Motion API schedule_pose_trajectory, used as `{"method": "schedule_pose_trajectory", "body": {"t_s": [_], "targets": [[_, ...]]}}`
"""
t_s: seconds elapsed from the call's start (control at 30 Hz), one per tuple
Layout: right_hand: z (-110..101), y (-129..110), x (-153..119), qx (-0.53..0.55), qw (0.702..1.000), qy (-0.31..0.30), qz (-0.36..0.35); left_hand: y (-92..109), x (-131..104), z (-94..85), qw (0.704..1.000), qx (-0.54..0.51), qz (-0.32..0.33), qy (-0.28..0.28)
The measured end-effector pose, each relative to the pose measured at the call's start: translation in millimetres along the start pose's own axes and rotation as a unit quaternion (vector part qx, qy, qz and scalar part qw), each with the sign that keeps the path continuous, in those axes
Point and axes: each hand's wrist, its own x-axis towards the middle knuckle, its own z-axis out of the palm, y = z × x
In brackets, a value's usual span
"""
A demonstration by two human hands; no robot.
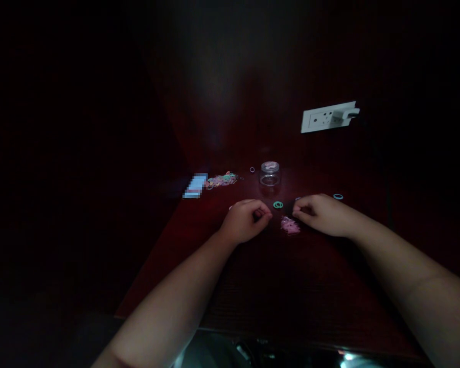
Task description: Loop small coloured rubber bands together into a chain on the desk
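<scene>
My left hand (251, 220) is over the dark red table, thumb and fingertips pinched together; anything between them is too small to make out. Facing it from the right, my right hand (318, 213) has its thumb and fingers pressed together too, and I cannot tell what they hold. Between the hands lie green rings (278, 205), with a small pile of pink pieces (290, 225) nearer to me, just below my right fingertips. Behind them stands a clear jar (270, 176) with pink pieces on its top.
A heap of multicoloured bands (222, 180) lies at the back left beside a bright pixelated rectangle (195, 185). One small ring (252, 169) is left of the jar, and a blue ring (338, 196) lies beyond my right wrist. A socket panel (329, 117) with a plug is on the wall.
</scene>
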Motion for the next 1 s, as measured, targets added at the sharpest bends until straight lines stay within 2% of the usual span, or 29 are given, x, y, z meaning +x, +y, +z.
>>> {"method": "schedule_pose_trajectory", "body": {"t_s": [0.2, 0.33, 0.5, 0.6, 0.7, 0.83, 1.0], "targets": [[-0.3, -0.9, 1.6, -0.023, 0.998, 0.045, 0.035, 0.1, 0.6, -0.7, 1.000, -0.004, 0.006, -0.005], [2.6, -2.5, 2.9, -0.024, 0.996, 0.070, 0.042, -11.9, 4.8, -9.2, 1.000, 0.016, 0.003, 0.009], [4.6, -4.5, 3.9, -0.024, 0.995, 0.084, 0.047, -44.4, 7.7, -28.6, 0.985, 0.112, -0.117, 0.052], [3.5, -6.7, 4.3, -0.037, 0.994, 0.087, 0.053, -61.0, 13.7, -36.0, 0.965, 0.173, -0.191, 0.045], [2.0, -9.4, 4.0, -0.062, 0.992, 0.093, 0.067, -75.2, 32.4, -38.5, 0.958, 0.206, -0.197, 0.013], [0.3, -12.2, 2.8, -0.097, 0.986, 0.117, 0.070, -96.1, 74.8, -37.8, 0.946, 0.255, -0.194, -0.046], [-3.1, -16.3, 0.4, -0.118, 0.982, 0.130, 0.064, -121.0, 122.1, -26.3, 0.927, 0.296, -0.191, -0.131]]}}
